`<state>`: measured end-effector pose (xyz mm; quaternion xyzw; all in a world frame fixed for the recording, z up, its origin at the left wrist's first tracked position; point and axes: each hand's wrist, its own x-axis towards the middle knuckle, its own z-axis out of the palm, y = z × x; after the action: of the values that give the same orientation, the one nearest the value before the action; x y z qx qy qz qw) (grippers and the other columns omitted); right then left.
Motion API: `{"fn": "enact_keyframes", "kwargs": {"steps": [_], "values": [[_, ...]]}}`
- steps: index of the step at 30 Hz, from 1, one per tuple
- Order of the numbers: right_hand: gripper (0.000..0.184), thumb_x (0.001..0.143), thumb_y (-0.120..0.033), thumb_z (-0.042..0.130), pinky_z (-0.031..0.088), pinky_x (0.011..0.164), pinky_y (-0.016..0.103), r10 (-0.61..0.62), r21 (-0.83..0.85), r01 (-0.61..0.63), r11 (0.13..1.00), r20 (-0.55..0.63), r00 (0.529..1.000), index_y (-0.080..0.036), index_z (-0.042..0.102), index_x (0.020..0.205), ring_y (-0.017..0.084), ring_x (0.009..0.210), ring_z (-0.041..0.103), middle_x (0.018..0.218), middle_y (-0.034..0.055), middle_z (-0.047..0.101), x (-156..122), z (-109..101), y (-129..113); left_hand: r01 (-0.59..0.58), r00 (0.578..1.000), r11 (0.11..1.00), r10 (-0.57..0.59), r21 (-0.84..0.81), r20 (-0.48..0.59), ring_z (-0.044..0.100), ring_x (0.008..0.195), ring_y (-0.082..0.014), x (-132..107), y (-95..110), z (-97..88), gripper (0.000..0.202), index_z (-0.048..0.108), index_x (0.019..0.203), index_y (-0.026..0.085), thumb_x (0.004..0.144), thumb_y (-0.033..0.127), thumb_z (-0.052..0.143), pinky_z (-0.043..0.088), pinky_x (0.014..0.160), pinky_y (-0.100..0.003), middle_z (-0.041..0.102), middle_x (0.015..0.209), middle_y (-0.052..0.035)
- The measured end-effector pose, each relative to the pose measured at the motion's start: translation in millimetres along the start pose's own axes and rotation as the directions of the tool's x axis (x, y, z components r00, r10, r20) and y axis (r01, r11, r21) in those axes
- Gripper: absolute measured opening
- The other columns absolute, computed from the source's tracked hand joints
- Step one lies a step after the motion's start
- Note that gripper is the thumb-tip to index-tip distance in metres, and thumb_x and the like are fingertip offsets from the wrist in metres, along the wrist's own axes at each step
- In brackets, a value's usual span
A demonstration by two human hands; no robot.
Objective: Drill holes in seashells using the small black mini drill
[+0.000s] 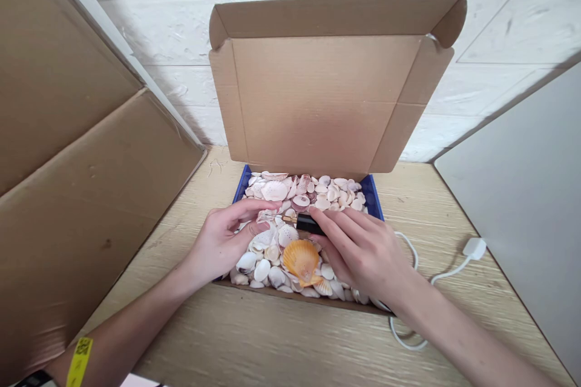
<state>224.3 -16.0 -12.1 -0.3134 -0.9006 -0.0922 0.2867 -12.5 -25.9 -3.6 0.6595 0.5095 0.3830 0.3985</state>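
Between the thumb and fingers of my left hand (229,233) is a small pale seashell (266,216). My right hand (358,245) grips a mini drill (309,224) with a black body and a brass-coloured chuck. Its thin bit points left at the shell; whether it touches cannot be made out. Both hands are over an open cardboard box (379,201) with blue sides, filled with white and pinkish shells (275,190). A large orange scallop shell (301,260) lies on the pile near the front, just below the drill.
The box's brown lid (313,103) stands raised against a white brick wall (172,24). A large cardboard panel (91,205) rises at left, a pale grey panel (521,175) at right. A white cable (447,275) with a plug lies on the wooden table (254,338) to the right.
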Motion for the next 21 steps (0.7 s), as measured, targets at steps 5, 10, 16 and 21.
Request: {"fn": "enact_keyframes", "kwargs": {"steps": [5, 10, 16, 21], "values": [[0.033, 0.088, -0.009, 0.051, 0.044, 0.072, 0.036, -0.011, -0.072, 0.007, 0.997, -0.047, 0.999, -0.009, 0.056, 0.121, 0.021, 0.087, 0.059, 0.104, 0.0127, 0.069, -2, -3, 3, -0.025, 0.999, 0.996, 0.022, 0.082, 0.036, 0.07, 0.099, -0.0192, 0, 3, -1.0, 0.019, 0.071, 0.102, 0.02, 0.084, 0.022, 0.064, 0.055, 0.087, -0.026, 0.075, 0.107, -0.0036], [0.032, 0.088, -0.008, 0.048, 0.043, 0.081, 0.04, -0.083, -0.117, 0.067, 0.991, -0.144, 0.986, -0.01, 0.059, 0.118, 0.023, 0.097, 0.057, 0.109, 0.0126, 0.068, -3, -9, 0, -0.059, 0.984, 0.993, 0.041, 0.1, 0.174, 0.071, 0.087, -0.0169, 0, 3, -4.9, 0.021, 0.072, 0.103, 0.017, 0.087, 0.022, 0.059, 0.056, 0.076, -0.022, 0.077, 0.099, -0.0047], [0.032, 0.087, -0.006, 0.049, 0.043, 0.085, 0.041, -0.098, -0.14, 0.071, 0.988, -0.188, 0.977, -0.01, 0.059, 0.116, 0.022, 0.097, 0.058, 0.1, 0.0093, 0.07, -2, -10, -4, -0.019, 0.976, 0.997, 0.003, 0.071, 0.217, 0.072, 0.076, -0.0165, 0, 5, -6.5, 0.022, 0.074, 0.101, 0.014, 0.083, 0.022, 0.063, 0.056, 0.066, -0.02, 0.078, 0.092, -0.0054], [0.03, 0.088, -0.014, 0.052, 0.042, 0.067, 0.035, -0.024, -0.063, 0.02, 0.998, -0.073, 0.997, -0.006, 0.056, 0.116, 0.02, 0.078, 0.057, 0.091, 0.0111, 0.068, -1, -4, 0, 0.061, 0.984, 0.998, -0.059, -0.01, 0.169, 0.073, 0.08, -0.0165, 1, 11, -4.5, 0.018, 0.074, 0.095, 0.015, 0.08, 0.019, 0.065, 0.058, 0.072, -0.021, 0.078, 0.095, -0.0043]]}}
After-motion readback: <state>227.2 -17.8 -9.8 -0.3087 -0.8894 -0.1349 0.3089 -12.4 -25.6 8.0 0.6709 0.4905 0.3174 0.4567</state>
